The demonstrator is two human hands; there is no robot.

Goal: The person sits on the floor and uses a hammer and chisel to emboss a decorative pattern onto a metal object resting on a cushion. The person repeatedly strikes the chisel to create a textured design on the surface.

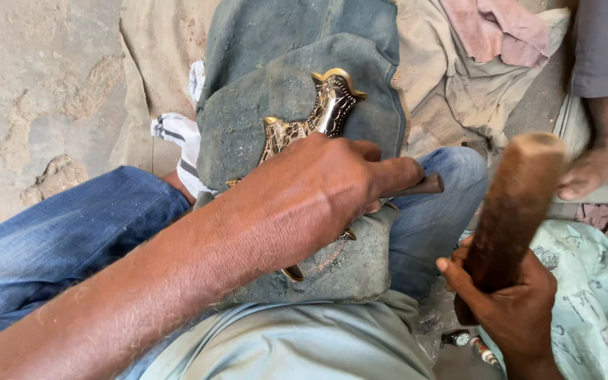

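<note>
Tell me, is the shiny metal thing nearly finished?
Much of the metal piece already shows a fine engraved pattern and a gold edge. Right now the left hand presses a punch onto it on the padded block, while the right hand lifts a wooden mallet. The part under the hand is hidden, so what's left is unclear.

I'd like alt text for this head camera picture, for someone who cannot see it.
Seen from above, a person's left hand presses a thin dark tool onto an ornate brass piece lying on a grey cushion across their lap, while the right hand grips a raised wooden mallet. Another person's hand rests at the right edge.
</note>
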